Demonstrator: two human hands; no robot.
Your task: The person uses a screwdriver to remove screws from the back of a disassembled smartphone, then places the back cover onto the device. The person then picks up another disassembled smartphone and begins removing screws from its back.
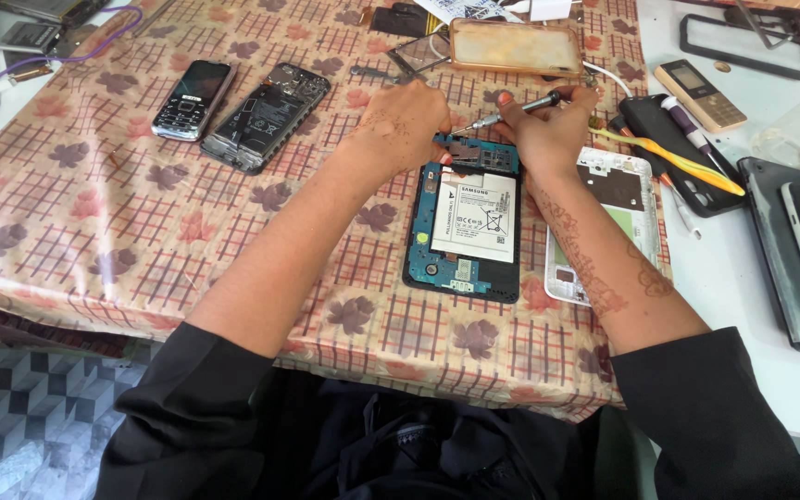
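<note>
Head view, hands on opened phone, right gripping screwdriver

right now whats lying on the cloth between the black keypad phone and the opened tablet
In the head view, an opened phone with its back off lies between the black keypad phone and the opened tablet.

this looks like a small phone repair spot set up at home or in a modest shop. the surface wears a checked, leaf-printed plastic cloth rather than a workbench mat. spread over it are an opened phone with bare circuit board and battery, a keypad handset, another stripped phone, a white back frame, a clear case, loose cables, and small screwdrivers. patterned floor tiles show below.
</note>
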